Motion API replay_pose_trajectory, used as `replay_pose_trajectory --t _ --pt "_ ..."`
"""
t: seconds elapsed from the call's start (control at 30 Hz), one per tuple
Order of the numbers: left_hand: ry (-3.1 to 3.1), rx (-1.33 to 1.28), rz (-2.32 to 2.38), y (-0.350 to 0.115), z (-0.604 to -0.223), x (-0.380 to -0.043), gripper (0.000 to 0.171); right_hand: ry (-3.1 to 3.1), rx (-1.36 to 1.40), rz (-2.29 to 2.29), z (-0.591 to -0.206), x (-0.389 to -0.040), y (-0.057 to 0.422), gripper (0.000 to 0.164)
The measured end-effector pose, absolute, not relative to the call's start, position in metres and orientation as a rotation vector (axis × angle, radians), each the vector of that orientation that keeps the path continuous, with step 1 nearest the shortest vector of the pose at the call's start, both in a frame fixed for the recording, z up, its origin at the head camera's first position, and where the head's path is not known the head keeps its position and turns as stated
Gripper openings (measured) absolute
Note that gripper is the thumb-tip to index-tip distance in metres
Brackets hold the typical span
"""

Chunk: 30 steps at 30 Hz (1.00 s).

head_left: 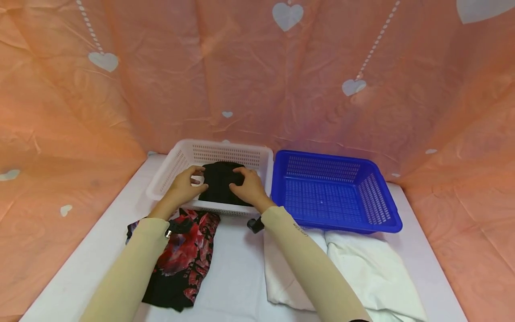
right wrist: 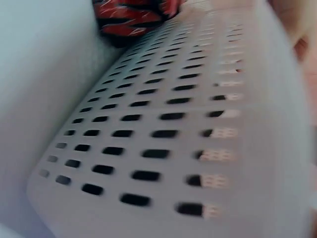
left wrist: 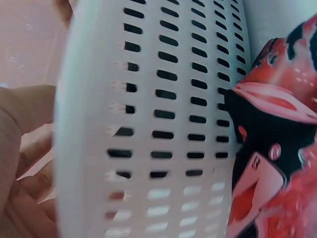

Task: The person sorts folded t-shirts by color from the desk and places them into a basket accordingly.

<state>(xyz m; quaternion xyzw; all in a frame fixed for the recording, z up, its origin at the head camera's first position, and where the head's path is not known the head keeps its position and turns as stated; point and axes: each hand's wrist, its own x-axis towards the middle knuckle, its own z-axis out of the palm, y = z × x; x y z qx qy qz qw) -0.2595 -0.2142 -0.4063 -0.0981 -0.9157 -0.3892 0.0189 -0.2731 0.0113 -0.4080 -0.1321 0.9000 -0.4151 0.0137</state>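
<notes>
Along the far edge of the white-covered table (head_left: 237,268), the head view is showing a white perforated plastic basket (head_left: 225,153) holding a folded black cloth (head_left: 220,184). The left hand (head_left: 185,185) and right hand (head_left: 251,190) are touching the cloth's sides, thumbs and fingers standing apart. Right of it, a blue perforated plastic basket (head_left: 322,201) is showing its gridded floor. Red-and-black floral fabric (head_left: 183,255) and white folded cloths (head_left: 370,273) are lying nearer. From the left wrist, fingers are showing behind the white rim. From the right wrist, black is showing through the slots.
</notes>
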Motion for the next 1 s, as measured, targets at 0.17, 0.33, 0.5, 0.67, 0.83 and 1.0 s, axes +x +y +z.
replay_pose_trajectory --t 0.17,0.33,0.5,0.67,0.83,1.0 --pt "-2.785 -0.337 -1.172 -0.223 -0.399 -0.243 0.054 2.735 -0.509 -1.411 -0.401 -0.260 0.022 0.050" --pt "-2.694 -0.332 -1.159 -0.235 -0.395 -0.217 0.050 2.688 -0.580 -1.546 -0.396 -0.237 0.029 0.044" --pt "-2.632 -0.306 -1.107 -0.248 -0.396 -0.182 0.047 2.592 -0.670 -1.686 -0.395 -0.208 0.030 0.038" --pt "-2.653 -0.201 -1.012 -0.270 -0.405 -0.144 0.051 2.480 -0.728 -1.711 -0.404 -0.183 0.026 0.040" --pt "-2.723 -0.024 -0.925 -0.294 -0.423 -0.115 0.056 2.417 -0.664 -1.649 -0.419 -0.165 0.018 0.043" --pt "-2.815 0.097 -0.956 -0.310 -0.445 -0.099 0.064 2.376 -0.576 -1.568 -0.435 -0.152 0.006 0.048"
